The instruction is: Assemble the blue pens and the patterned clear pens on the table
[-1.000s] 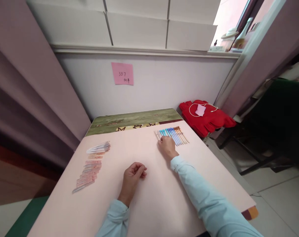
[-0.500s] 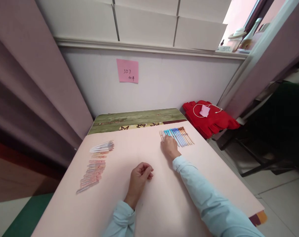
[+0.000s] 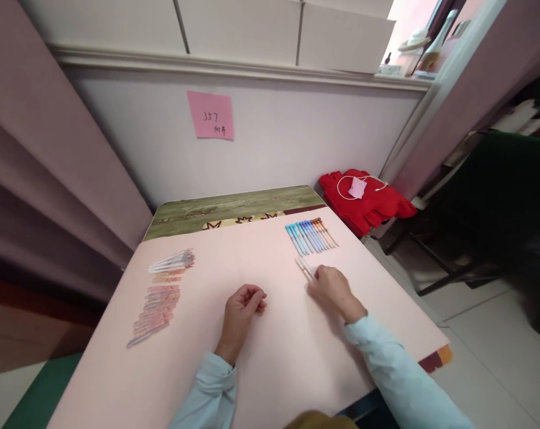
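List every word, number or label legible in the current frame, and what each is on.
"357": handwritten on the pink note.
Below it, same note: small handwritten characters, too small to read surely.
Bottle, upper right: lettering too blurred to read.
Row of pens: any print too small.

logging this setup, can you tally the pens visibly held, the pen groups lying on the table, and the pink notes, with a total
Visible pens in the right hand: 2
Pen groups on the table, left batch and right row: 2
Pink notes, upper note and lower note: 2
Total: 6
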A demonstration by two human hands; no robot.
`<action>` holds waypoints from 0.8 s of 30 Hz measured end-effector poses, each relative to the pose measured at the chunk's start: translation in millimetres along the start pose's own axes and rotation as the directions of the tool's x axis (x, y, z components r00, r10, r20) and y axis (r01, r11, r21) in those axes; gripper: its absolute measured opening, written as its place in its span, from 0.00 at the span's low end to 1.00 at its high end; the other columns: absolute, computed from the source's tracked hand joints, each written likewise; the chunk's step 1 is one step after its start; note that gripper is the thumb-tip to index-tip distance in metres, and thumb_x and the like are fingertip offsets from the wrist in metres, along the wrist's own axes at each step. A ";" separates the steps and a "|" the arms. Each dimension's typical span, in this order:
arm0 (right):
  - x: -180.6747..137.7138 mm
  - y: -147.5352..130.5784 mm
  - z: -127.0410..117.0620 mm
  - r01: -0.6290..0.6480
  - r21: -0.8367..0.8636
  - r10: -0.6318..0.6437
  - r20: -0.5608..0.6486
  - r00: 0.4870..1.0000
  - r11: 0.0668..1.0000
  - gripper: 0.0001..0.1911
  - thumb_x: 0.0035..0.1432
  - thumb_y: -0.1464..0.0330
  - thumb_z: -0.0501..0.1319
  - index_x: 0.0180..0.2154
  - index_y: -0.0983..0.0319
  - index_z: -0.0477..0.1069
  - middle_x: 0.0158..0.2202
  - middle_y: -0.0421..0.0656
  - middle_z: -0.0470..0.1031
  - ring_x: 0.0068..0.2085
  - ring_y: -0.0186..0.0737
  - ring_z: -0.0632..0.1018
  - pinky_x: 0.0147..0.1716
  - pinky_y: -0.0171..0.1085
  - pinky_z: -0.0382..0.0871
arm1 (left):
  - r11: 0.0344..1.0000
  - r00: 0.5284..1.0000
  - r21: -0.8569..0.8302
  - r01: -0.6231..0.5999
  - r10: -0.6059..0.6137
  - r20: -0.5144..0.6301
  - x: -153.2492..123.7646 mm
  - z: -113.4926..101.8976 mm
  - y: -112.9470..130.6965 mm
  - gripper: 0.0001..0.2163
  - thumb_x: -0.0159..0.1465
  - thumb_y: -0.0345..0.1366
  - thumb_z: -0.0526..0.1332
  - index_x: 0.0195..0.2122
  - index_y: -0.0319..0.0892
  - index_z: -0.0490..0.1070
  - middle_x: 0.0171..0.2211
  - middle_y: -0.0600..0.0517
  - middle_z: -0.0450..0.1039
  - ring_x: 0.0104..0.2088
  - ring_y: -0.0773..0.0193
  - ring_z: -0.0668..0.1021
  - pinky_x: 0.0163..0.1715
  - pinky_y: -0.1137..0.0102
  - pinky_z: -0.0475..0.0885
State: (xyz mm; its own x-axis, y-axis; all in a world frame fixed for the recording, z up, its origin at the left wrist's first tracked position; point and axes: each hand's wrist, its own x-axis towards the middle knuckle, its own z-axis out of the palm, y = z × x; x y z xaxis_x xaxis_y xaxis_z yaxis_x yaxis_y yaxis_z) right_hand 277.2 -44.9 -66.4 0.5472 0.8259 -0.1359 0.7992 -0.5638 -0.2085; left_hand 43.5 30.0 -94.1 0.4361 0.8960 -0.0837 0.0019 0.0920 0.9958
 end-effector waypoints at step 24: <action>-11.5 99.2 -38.8 -0.217 -0.005 0.212 -0.177 0.961 0.976 0.19 0.57 0.58 0.61 0.45 0.63 0.73 0.40 0.51 0.78 0.40 0.47 0.78 0.32 0.36 0.63 | 0.995 0.997 0.090 -0.044 0.049 -0.055 -5.3 8.0 8.1 0.12 0.57 0.45 0.65 0.32 0.40 0.72 0.30 0.49 0.76 0.28 0.64 0.76 0.29 0.70 0.74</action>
State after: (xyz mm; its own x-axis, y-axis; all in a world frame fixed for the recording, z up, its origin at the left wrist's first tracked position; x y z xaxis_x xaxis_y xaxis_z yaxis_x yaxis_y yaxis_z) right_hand 359.8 -110.6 -48.0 0.7396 0.6730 -0.0036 0.6629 -0.7293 -0.1693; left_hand 48.4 22.5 -85.3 0.3851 0.9222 -0.0367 0.0642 0.0129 0.9979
